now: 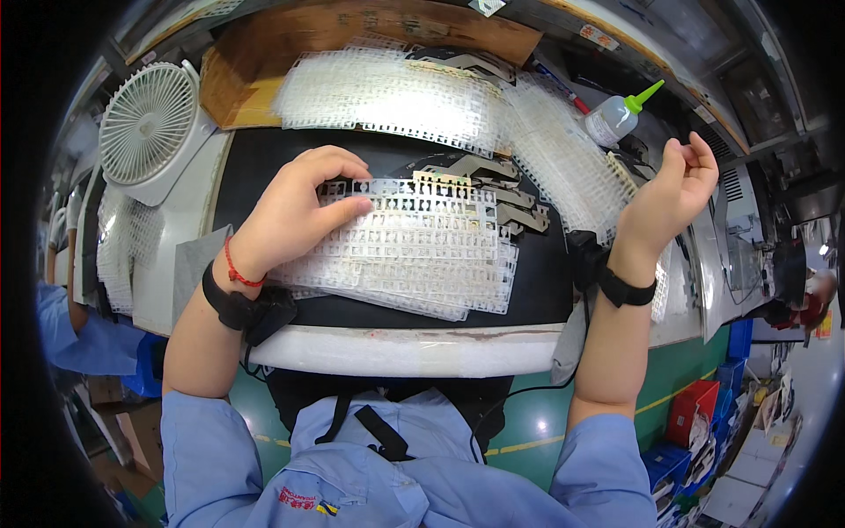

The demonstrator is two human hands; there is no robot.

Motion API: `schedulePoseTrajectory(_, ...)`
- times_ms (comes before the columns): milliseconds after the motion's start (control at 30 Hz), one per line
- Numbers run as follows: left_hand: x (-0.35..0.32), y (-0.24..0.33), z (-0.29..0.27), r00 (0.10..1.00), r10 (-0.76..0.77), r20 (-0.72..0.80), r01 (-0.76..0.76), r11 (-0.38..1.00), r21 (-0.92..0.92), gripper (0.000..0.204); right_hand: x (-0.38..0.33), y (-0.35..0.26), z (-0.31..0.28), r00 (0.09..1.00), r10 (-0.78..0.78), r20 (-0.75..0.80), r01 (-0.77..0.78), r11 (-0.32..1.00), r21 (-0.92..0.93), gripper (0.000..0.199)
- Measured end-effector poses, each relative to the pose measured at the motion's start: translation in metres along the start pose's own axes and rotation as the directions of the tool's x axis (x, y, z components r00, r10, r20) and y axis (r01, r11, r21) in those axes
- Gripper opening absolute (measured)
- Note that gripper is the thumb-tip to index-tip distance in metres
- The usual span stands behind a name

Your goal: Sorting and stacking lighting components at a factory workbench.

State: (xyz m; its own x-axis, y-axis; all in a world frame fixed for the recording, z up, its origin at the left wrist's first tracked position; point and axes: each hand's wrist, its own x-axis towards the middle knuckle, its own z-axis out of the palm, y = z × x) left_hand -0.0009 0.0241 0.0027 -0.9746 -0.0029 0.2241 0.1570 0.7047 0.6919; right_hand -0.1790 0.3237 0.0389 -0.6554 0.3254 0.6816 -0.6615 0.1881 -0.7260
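Note:
A loose stack of translucent white sheets with rows of small square cut-outs (414, 242) lies on the black mat in front of me. My left hand (304, 198) is at the stack's upper left corner, thumb on top and fingers curled at the far edge, pinching the top sheet. Dark, angular flat parts (519, 198) stick out behind the stack. On the right, my right hand (673, 189) is raised near the bottle, its fingers half curled, the thumb a little apart and nothing visible in it. Black straps circle both wrists.
A larger pile of similar sheets (387, 92) leans by a wooden board (422, 26) at the back, with more sheets (559, 145) to its right. A green-tipped squeeze bottle (612, 121) stands at the right, a white fan (150, 128) at the left. White padding (414, 350) edges the bench.

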Motion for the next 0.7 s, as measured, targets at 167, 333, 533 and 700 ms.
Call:
schedulePoseTrajectory(167,0.001,0.003,-0.003,0.997,-0.072,0.012,0.073,0.993,-0.096,0.009,-0.025,-0.009,0.011,0.931,-0.008,0.366,-0.085,0.967,0.239,0.017)
schedulePoseTrajectory(333,0.0,-0.001,-0.001,0.998,-0.015,-0.053,0.008,0.99,-0.142,0.012,-0.052,-0.01,0.02,0.588,0.174,0.79,-0.213,0.975,-0.055,0.022)
schedulePoseTrajectory(533,0.0,0.001,-0.004,0.998,-0.02,-0.057,0.011,0.988,-0.154,0.008,-0.061,-0.009,0.019,0.292,0.21,0.933,-0.404,0.911,-0.079,0.03)
schedulePoseTrajectory(700,0.0,-0.001,-0.003,0.997,-0.049,-0.052,0.041,0.989,-0.14,0.012,-0.059,-0.014,0.019,0.28,0.247,0.928,-0.527,0.847,-0.066,0.027)
